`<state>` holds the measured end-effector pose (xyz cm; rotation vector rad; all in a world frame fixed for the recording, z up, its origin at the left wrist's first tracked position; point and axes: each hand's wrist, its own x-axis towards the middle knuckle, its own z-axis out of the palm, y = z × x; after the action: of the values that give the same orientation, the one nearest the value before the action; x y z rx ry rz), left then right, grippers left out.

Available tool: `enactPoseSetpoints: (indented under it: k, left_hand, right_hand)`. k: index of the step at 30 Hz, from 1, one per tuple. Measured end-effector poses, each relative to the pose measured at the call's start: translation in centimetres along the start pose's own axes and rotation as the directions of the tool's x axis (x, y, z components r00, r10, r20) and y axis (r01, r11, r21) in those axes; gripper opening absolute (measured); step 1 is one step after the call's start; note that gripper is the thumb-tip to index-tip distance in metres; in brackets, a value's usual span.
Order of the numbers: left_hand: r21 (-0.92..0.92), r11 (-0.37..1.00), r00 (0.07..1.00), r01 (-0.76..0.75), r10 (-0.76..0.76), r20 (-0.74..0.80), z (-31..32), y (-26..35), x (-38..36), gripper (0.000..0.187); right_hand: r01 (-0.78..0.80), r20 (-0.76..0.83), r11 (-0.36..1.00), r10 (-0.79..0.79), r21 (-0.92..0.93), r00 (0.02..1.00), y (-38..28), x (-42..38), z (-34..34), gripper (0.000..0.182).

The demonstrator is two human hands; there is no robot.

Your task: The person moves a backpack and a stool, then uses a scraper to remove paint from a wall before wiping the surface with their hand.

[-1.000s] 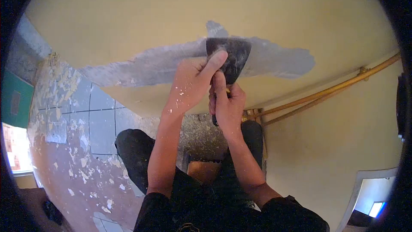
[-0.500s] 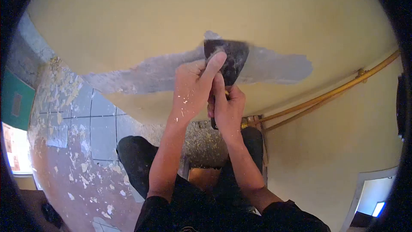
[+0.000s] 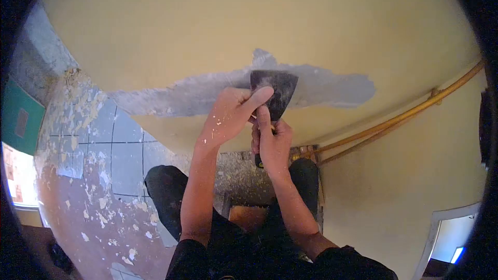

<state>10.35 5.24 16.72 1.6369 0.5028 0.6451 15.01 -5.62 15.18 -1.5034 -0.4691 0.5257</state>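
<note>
A paint scraper [image 3: 282,87] with a broad dark blade lies against the bare grey strip [image 3: 342,91] of the yellow wall [image 3: 207,26]. My right hand [image 3: 275,142] is wrapped round its handle, with the thumb pointing up toward the blade. My left hand [image 3: 231,113] grips the blade, its thumb over the face and its fingers hidden behind. Paint flecks cling to the back of my left hand. The dark handle end shows below my right hand.
Paint flakes litter the tiled floor [image 3: 127,163] at left and the ground between my knees. Yellow pipes [image 3: 389,119] run along the wall corner at right. A green panel [image 3: 23,119] stands at far left.
Both hands and the scraper have moved down the wall, uncovering more of the grey patch above the blade. Both grips look the same.
</note>
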Motion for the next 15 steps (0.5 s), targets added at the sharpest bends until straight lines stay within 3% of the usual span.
enactPoseSetpoints:
  k: [5,8,12,15]
  left_hand:
    - [-0.019,1.0,0.996,-0.01,0.008,-0.094,0.3,1.6,-0.5,0.056]
    - [0.055,0.999,0.997,-0.001,0.005,-0.078,0.2,1.6,-0.8,0.055]
    - [0.123,0.99,0.997,-0.072,0.076,-0.023,-0.5,0.4,0.1,0.054]
    - [-0.065,0.998,0.995,0.027,-0.034,-0.097,0.3,1.7,-0.8,0.054]
  right_hand:
    - [-0.005,0.021,1.0,0.005,-0.019,1.0,-0.2,0.5,0.1,0.038]
    - [0.055,0.006,0.998,-0.055,-0.004,0.998,0.3,0.0,0.2,0.037]
    - [0.01,0.017,1.0,-0.01,0.022,1.0,-0.3,0.6,0.6,0.037]
    - [-0.004,0.016,1.0,0.004,0.015,1.0,-0.1,0.6,0.5,0.037]
